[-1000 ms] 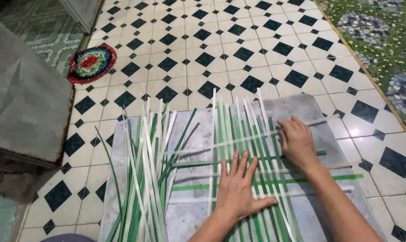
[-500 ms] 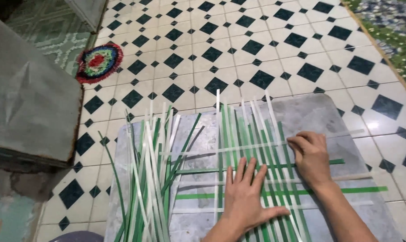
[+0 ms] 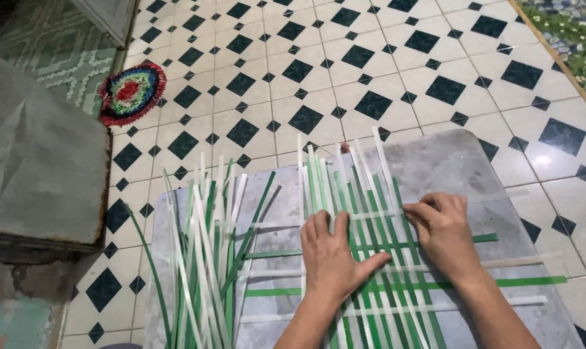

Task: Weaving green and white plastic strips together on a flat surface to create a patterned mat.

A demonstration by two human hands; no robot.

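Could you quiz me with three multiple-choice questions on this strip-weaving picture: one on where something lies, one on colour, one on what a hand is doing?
1. Where is the loose pile of strips?
A. left of the woven patch
B. right of it
C. on the round mat

2. What colours are the strips?
A. red and blue
B. green and white
C. black only

3. How is the left hand?
A. raised
B. fisted
C. flat on the woven patch

Answers: 1 A, the pile lies on the grey board left of the weave. 2 B, only green and white show. 3 C, its fingers are spread and pressed down.
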